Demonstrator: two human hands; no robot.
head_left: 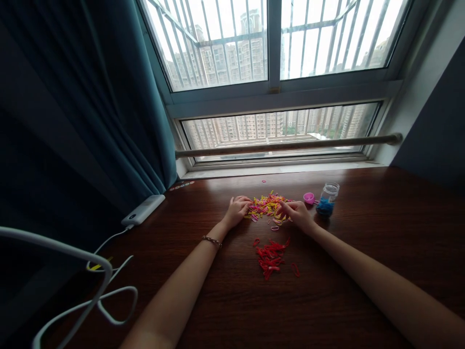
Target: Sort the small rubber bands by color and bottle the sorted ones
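Note:
A mixed pile of small yellow, pink and orange rubber bands [268, 205] lies on the brown table between my two hands. My left hand [239, 210] rests at the pile's left edge, its fingers stretched towards the bands and touching them. Over the right side of the pile, my right hand [296, 213] has thumb and fingers drawn together in a pinch; whatever is between the fingertips is too small to make out. Closer to me sits a separate heap of red rubber bands [269, 257], with one loose red band [295, 270] to its right.
Right of my right hand stand a clear jar [328, 200] with blue bands inside and a small pink cup-like lid [308, 198]. A white power bank [143, 210] with a looping white cable [118, 291] occupies the left. Behind the table is a barred window [283, 126].

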